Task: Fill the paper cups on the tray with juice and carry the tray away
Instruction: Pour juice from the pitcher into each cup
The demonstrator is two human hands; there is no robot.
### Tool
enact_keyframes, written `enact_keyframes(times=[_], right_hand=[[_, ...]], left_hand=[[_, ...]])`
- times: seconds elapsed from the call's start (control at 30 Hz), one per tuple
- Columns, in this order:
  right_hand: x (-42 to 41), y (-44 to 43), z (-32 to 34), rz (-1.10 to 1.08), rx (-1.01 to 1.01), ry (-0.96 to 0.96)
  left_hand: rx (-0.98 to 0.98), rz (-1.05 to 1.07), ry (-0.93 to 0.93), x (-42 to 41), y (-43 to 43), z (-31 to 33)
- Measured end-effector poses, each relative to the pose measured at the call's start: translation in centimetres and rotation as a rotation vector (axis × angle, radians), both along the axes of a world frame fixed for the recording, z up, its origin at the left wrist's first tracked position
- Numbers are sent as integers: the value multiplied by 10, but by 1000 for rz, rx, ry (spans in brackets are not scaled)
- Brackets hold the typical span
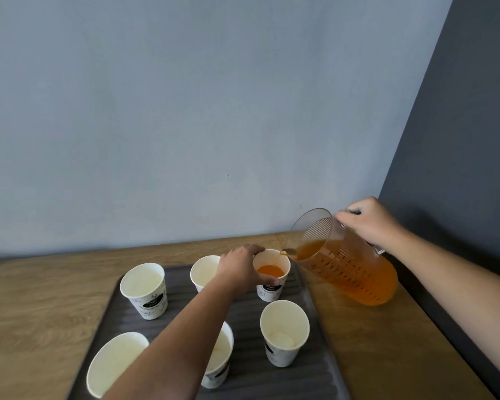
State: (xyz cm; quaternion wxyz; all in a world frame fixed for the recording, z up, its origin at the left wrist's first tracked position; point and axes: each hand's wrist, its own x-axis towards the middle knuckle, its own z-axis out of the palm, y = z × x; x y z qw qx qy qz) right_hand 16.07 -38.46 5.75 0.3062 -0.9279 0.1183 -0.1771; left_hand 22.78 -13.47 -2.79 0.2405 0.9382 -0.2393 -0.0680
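Note:
A dark ridged tray [306, 368] lies on the wooden table and carries several white paper cups. My left hand [240, 267] grips the far right cup [267, 293], which holds some orange juice. My right hand [370, 223] holds the handle of a clear pitcher [350, 269] tilted to the left, and a thin stream of juice runs from its spout into that cup. An empty cup [283, 333] stands just in front of it. The far middle cup [204, 272] and the far left cup [145, 290] look empty. My left forearm partly hides another cup [220, 359].
The wooden table [41, 307] meets a pale blue wall at the back and a dark grey wall on the right. A near left cup [113, 362] stands at the tray's front corner. Bare table shows left of the tray and right of it under the pitcher.

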Motion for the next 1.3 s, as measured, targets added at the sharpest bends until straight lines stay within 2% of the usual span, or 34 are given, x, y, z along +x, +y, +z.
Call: enact_keyframes(times=[0.37,0.57,0.77,0.93,1.07,1.3], right_hand=[[-19,1,2,-107,241,-92],[-44,-1,10,-103,290,-138],[-80,3,13,-83,286,-135],[-105,5,6,-45,251,-79],[-120,11,5,-33,209,-36],[-131,20,5,-10,159,-18]], left_hand=[[58,-10,-9,-7,4,6],[-98,-27,-14,-32,24,21],[-89,-131,53,-75,42,31],[61,-195,30,-98,42,28],[136,-202,4,-105,39,22],[154,-192,11,-114,36,16]])
